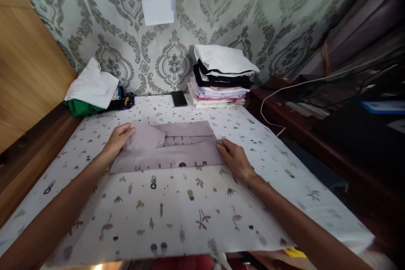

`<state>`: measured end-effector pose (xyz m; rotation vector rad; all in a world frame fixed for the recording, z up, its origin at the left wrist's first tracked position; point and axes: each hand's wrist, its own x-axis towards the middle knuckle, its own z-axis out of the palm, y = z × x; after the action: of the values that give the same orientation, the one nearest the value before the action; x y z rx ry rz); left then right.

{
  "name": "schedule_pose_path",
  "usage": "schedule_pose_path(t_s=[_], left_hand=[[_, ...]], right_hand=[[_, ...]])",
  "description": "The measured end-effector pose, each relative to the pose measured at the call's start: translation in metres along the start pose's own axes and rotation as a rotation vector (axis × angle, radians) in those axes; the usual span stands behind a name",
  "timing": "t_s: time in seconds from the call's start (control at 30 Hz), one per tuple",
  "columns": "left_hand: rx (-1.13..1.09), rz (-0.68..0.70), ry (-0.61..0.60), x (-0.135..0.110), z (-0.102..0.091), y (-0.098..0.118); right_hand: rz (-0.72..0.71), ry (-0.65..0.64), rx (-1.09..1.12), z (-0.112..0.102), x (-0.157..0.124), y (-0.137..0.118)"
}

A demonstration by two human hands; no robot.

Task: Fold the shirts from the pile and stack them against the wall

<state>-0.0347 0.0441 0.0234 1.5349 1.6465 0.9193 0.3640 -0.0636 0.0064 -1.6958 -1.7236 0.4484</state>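
Note:
A pale mauve shirt (186, 156) lies partly folded into a long strip, with small dark prints showing along its near edge and in the gap between its folds. My left hand (120, 138) holds the shirt's far left corner, thumb pressed towards the fingers. At the other end, my right hand (234, 158) pinches the right edge between thumb and curled fingers. Beneath it spreads a white sheet (177, 219) patterned with small plants and birds.
At the back right stands a stack of folded clothes (221, 80); a looser heap of clothes (91, 86) lies back left. Between them is a dark flat object (179, 98). A wooden panel (31, 63) borders the left, and a white cable (268, 103) hangs at right.

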Motion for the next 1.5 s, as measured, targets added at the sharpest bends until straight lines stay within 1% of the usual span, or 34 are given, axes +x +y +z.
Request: schedule_pose_path(t_s=[0.1, 0.2, 0.27, 0.3, 0.37, 0.4, 0.43, 0.5, 0.57, 0.63, 0.7, 0.77, 0.87, 0.97, 1.07, 1.17, 1.23, 1.27, 1.33, 1.4, 1.5], left_hand=[[0.207, 0.085, -0.03, 0.003, -0.001, -0.002], [0.393, 0.111, -0.04, 0.001, -0.002, 0.001], [0.569, 0.123, -0.015, -0.006, -0.001, 0.006], [0.673, 0.153, 0.016, -0.012, 0.0, 0.009], [0.853, 0.282, 0.084, -0.026, 0.006, 0.018], [0.897, 0.374, 0.091, -0.033, 0.011, 0.023], [0.908, 0.469, 0.063, -0.04, 0.016, 0.026], [0.871, 0.608, -0.071, -0.05, 0.029, 0.031], [0.832, 0.656, -0.217, -0.056, 0.042, 0.03], [0.83, 0.641, -0.302, -0.058, 0.052, 0.024], [0.846, 0.61, -0.329, -0.057, 0.057, 0.014], [0.86, 0.591, -0.325, -0.055, 0.058, 0.005], [0.867, 0.605, -0.303, -0.053, 0.058, -0.003], [0.857, 0.625, -0.279, -0.053, 0.058, -0.005], [0.846, 0.619, -0.287, -0.054, 0.059, -0.004], [0.826, 0.598, -0.302, -0.054, 0.06, -0.004], [0.814, 0.583, -0.307, -0.053, 0.061, -0.005], [0.809, 0.579, -0.309, -0.053, 0.061, -0.005], [0.801, 0.581, -0.31, -0.052, 0.061, -0.007], [0.79, 0.588, -0.299, -0.053, 0.06, -0.008], [0.79, 0.582, -0.275, -0.056, 0.056, -0.01]], right_hand=[[0.009, -0.004, -0.053, 0.003, 0.002, 0.001], [0.013, -0.009, -0.063, 0.003, 0.002, 0.0], [0.017, -0.006, -0.054, 0.001, 0.001, -0.002], [0.019, -0.007, -0.045, 0.0, 0.0, -0.003], [0.019, -0.015, -0.025, -0.002, -0.001, -0.004], [0.02, -0.018, -0.018, -0.003, -0.001, -0.005], [0.021, -0.02, -0.016, -0.004, 0.0, -0.005], [0.018, -0.019, -0.038, -0.004, 0.001, -0.004], [0.014, -0.018, -0.086, -0.002, 0.002, -0.004], [0.019, -0.019, -0.15, 0.0, 0.003, -0.003], [0.046, -0.013, -0.226, 0.002, 0.003, -0.002], [0.083, -0.004, -0.299, 0.004, 0.002, -0.002], [0.123, -0.006, -0.365, 0.004, 0.001, -0.002], [0.143, -0.016, -0.403, 0.004, 0.001, 0.001], [0.131, 0.032, -0.446, 0.003, -0.001, 0.007], [0.031, 0.145, -0.476, 0.003, -0.002, 0.012], [-0.078, 0.201, -0.464, 0.003, 0.001, 0.012], [-0.138, 0.206, -0.449, 0.005, 0.003, 0.01], [-0.254, 0.17, -0.421, 0.009, 0.011, 0.004], [-0.349, 0.095, -0.414, 0.017, 0.021, -0.003], [-0.417, -0.031, -0.445, 0.033, 0.035, -0.007]])
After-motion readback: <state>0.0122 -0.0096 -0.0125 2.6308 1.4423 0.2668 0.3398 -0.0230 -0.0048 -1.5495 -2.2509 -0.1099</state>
